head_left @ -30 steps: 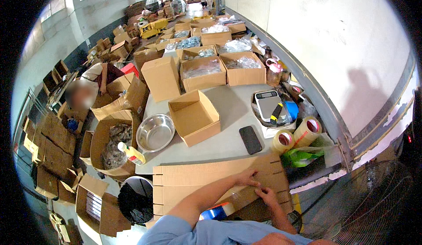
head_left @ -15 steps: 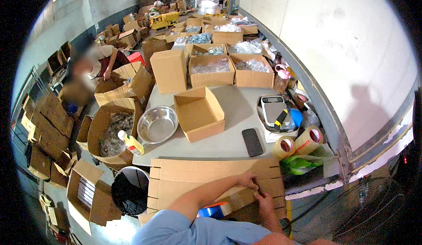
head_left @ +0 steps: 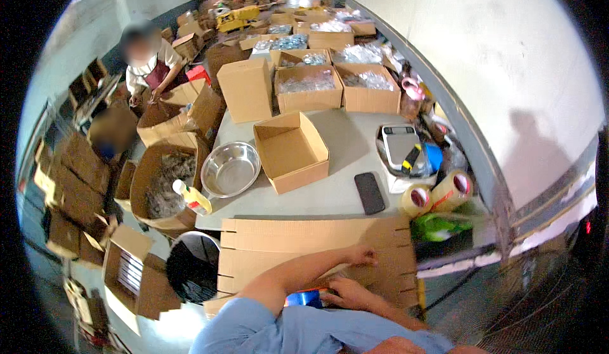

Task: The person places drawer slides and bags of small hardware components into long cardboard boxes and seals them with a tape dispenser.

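Note:
A flattened-looking brown carton [head_left: 273,245] with slotted flaps lies in front of me across the near table edge. My left hand [head_left: 363,256] rests over its right part with the fingers curled together; whatever is between them is hidden. Closer to my body, my right hand [head_left: 346,292] has its fingers stretched out. Their tips lie at the right end of a blue and orange object, which looks like a tape dispenser [head_left: 304,299], against my shirt. Part of this object is covered by my hand and clothing.
Ahead stand an open carton [head_left: 292,154], a steel bowl [head_left: 230,170] and a black phone [head_left: 369,193]. Tape rolls [head_left: 454,191] and a scale [head_left: 401,146] are at right. At left are a glue-like bottle [head_left: 191,196], a bin [head_left: 193,268] and a person [head_left: 149,65] by cartons.
My right hand has left the carton's right part beside my left hand and moved left to the blue object. My left hand stays over the carton. The person at left has straightened up.

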A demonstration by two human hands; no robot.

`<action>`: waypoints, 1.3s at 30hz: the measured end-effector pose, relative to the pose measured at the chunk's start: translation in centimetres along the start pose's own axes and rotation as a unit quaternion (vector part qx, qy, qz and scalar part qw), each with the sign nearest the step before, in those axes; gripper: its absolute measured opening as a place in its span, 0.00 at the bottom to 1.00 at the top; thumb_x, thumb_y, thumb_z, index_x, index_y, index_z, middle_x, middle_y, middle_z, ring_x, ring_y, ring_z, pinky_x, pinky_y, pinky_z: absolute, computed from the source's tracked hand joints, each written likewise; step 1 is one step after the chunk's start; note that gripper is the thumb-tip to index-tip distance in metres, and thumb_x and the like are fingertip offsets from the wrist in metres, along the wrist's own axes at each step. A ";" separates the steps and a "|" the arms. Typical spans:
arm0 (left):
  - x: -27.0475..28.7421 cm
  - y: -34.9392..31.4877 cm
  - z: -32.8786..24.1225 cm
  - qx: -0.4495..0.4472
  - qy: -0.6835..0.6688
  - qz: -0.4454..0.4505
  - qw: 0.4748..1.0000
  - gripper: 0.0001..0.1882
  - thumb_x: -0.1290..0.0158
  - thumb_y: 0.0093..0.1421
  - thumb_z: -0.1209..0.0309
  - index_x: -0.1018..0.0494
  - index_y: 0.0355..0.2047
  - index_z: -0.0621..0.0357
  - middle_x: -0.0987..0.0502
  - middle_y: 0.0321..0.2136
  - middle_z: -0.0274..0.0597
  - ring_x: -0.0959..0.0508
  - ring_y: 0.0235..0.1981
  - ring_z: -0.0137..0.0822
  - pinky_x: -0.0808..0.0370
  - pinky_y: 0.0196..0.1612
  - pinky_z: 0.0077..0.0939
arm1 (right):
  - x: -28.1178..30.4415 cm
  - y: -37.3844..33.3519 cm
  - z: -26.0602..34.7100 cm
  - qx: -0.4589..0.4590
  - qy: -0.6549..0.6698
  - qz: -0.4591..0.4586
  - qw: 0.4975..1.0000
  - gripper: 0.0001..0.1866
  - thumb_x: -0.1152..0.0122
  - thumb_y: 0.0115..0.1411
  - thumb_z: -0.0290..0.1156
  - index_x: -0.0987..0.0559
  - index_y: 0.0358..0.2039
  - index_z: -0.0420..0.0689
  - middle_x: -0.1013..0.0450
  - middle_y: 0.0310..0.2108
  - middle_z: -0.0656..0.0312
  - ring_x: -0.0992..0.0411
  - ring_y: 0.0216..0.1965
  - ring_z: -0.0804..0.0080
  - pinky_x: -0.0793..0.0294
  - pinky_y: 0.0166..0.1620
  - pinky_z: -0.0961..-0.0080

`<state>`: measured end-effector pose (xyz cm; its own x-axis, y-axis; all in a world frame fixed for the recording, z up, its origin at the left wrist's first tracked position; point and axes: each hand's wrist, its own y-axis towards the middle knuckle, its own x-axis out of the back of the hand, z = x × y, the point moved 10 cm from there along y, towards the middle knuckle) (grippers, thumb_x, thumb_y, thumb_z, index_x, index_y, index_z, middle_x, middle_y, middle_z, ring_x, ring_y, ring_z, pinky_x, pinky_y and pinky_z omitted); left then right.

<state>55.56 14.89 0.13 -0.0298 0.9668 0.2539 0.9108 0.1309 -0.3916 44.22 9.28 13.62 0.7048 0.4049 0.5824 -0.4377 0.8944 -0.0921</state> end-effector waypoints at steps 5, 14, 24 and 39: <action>0.7 1.3 2.6 -0.059 -0.022 -0.034 0.997 0.13 0.44 0.56 0.61 0.25 0.34 0.58 0.22 0.28 0.41 0.26 0.29 0.33 0.28 0.36 0.34 | -3.6 1.8 2.3 0.111 0.147 0.127 0.975 0.23 0.52 0.60 0.45 0.27 0.46 0.38 0.30 0.46 0.46 0.33 0.49 0.48 0.35 0.52 0.59; 1.3 2.5 5.0 -0.006 -0.003 -0.027 1.000 0.12 0.47 0.59 0.64 0.25 0.33 0.61 0.26 0.20 0.34 0.29 0.21 0.28 0.32 0.25 0.25 | 5.5 -0.6 -3.3 0.057 0.151 0.040 0.986 0.22 0.44 0.54 0.48 0.23 0.33 0.39 0.26 0.31 0.48 0.27 0.33 0.54 0.29 0.39 0.62; 2.0 0.9 1.0 -0.056 0.019 -0.107 0.992 0.15 0.55 0.64 0.63 0.27 0.32 0.64 0.25 0.25 0.50 0.26 0.29 0.34 0.30 0.35 0.29 | 23.6 -7.4 -16.5 -0.189 -0.171 0.009 0.967 0.30 0.37 0.43 0.58 0.21 0.26 0.39 0.26 0.24 0.50 0.26 0.28 0.57 0.31 0.31 0.64; -0.7 -2.8 -8.2 -0.174 0.452 -0.139 0.863 0.19 0.48 0.52 0.49 0.22 0.29 0.51 0.23 0.36 0.40 0.30 0.48 0.42 0.43 0.55 0.53 | 16.7 -2.7 -13.3 -0.276 -0.350 -0.022 0.895 0.32 0.44 0.44 0.63 0.19 0.26 0.42 0.23 0.27 0.53 0.25 0.34 0.56 0.37 0.43 0.62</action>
<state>56.40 12.02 8.33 -0.0769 0.3207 0.9441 0.9936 0.1038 0.0457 64.60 16.22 12.86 0.1077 0.3220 0.9406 0.0602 0.9423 -0.3294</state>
